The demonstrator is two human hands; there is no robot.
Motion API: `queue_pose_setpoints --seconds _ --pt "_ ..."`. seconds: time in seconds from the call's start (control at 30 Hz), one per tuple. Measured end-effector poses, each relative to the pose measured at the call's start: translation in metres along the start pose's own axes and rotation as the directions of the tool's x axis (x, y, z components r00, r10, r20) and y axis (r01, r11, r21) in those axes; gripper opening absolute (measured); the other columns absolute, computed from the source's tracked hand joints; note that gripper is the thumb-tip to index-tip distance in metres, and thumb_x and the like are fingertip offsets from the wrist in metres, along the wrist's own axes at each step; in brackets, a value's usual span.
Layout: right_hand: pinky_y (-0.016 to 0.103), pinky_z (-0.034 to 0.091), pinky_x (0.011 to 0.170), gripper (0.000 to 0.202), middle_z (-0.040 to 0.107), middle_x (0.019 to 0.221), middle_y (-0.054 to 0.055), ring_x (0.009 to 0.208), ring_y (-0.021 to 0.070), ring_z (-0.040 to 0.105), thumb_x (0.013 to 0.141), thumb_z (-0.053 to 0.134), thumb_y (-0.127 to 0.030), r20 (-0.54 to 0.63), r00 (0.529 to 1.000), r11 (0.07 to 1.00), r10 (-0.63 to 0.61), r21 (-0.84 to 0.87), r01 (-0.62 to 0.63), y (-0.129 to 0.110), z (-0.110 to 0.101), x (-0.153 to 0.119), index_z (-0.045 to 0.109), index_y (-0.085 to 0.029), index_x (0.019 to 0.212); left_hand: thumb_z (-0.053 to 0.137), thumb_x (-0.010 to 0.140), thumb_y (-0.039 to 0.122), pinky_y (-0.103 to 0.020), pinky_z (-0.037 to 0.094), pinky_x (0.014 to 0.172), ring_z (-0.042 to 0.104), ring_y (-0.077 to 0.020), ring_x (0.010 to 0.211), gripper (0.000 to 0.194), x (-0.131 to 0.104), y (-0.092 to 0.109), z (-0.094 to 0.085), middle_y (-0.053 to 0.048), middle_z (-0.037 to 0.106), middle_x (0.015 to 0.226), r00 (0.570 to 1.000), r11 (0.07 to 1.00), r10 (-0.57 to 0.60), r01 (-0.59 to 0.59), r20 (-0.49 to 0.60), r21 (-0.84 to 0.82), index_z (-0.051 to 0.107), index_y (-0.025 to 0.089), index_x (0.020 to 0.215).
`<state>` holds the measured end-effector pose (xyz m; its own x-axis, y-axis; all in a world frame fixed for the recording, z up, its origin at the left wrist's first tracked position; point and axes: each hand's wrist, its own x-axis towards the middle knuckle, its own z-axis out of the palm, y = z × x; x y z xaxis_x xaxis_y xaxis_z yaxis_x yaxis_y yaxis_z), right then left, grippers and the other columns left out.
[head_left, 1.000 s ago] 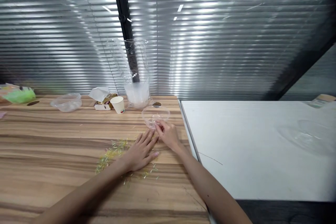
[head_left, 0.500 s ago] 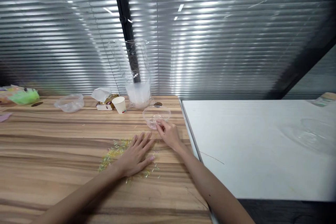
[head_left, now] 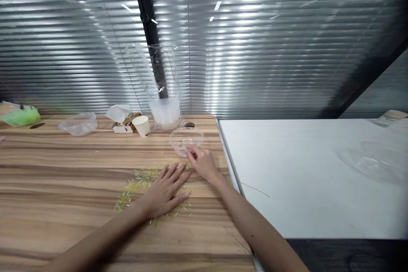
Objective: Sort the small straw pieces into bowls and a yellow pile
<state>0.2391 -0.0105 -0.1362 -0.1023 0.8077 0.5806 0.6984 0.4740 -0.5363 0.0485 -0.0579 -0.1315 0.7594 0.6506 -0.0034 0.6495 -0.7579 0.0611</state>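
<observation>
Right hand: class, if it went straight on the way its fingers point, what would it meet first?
The right hand would most likely meet the clear round plastic bowl first. Its fingertips are already at the bowl's near side; the clear plastic makes it hard to tell whether they touch.

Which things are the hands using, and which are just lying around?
In use, it seems:
- shiny yellow-green bits, under and around the flat left hand
- near clear bowl, with the right hand at it

Probably just lying around:
- paper cup
- tissue box
- clear tub farther left
- green bundle
</observation>
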Motion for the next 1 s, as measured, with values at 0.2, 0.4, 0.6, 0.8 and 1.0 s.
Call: queue_pose_setpoints --seconds 0.2,0.4,0.6,0.8,1.0 --pt "0.024 0.049 0.064 0.017 0.074 0.083 0.002 0.068 0.0172 0.068 0.09 0.056 -0.022 0.018 1.0 1.0 0.009 -0.012 -0.009 -0.0015 0.0001 0.0002 0.069 -0.02 0.101 0.026 0.097 0.056 -0.056 0.012 0.113 0.006 -0.032 0.143 0.062 0.0002 0.0019 0.0 -0.009 0.013 0.155 0.999 1.0 -0.022 0.021 0.031 0.015 0.019 0.024 0.15" --pt "0.023 0.047 0.063 0.018 0.073 0.079 0.002 0.067 0.0166 0.067 0.09 0.055 -0.024 0.033 0.999 1.0 0.004 -0.002 -0.004 -0.0013 0.0002 -0.0002 0.069 -0.021 0.102 0.029 0.097 0.055 -0.056 0.012 0.113 0.009 -0.0314 0.143 0.061 -0.0002 0.0009 0.0016 -0.009 0.013 0.155 1.0 1.0 -0.003 0.003 -0.011 0.007 0.017 0.027 0.15" --pt "0.023 0.048 0.064 0.018 0.073 0.078 0.001 0.068 0.0168 0.067 0.091 0.055 -0.024 0.062 0.998 1.0 0.005 -0.002 -0.004 -0.0003 0.0007 -0.0002 0.068 -0.022 0.103 0.029 0.097 0.055 -0.055 0.013 0.113 0.009 -0.0312 0.143 0.061 -0.0002 0.0001 0.0024 -0.009 0.015 0.155 1.0 1.0 -0.01 0.01 -0.004 0.011 0.019 0.026 0.15" --pt "0.023 0.048 0.065 0.019 0.073 0.081 0.001 0.07 0.017 0.068 0.091 0.056 -0.023 0.068 0.998 1.0 -0.001 0.001 0.001 -0.001 0.0006 -0.0002 0.068 -0.022 0.105 0.029 0.098 0.053 -0.053 0.012 0.114 0.009 -0.0296 0.143 0.064 -0.0007 0.0004 0.0024 -0.008 0.014 0.155 1.0 1.0 0.006 -0.006 -0.028 0.012 0.006 0.025 0.151" --pt "0.024 0.049 0.068 0.02 0.074 0.088 0.003 0.073 0.0173 0.068 0.091 0.055 -0.022 0.062 0.998 1.0 -0.009 0.018 0.008 -0.0001 0.0017 -0.0012 0.068 -0.022 0.105 0.028 0.098 0.054 -0.052 0.012 0.115 0.009 -0.0295 0.143 0.068 -0.0005 0.0017 0.0022 -0.008 0.014 0.155 0.999 1.0 0.0 0.001 -0.033 0.025 -0.002 0.022 0.15"
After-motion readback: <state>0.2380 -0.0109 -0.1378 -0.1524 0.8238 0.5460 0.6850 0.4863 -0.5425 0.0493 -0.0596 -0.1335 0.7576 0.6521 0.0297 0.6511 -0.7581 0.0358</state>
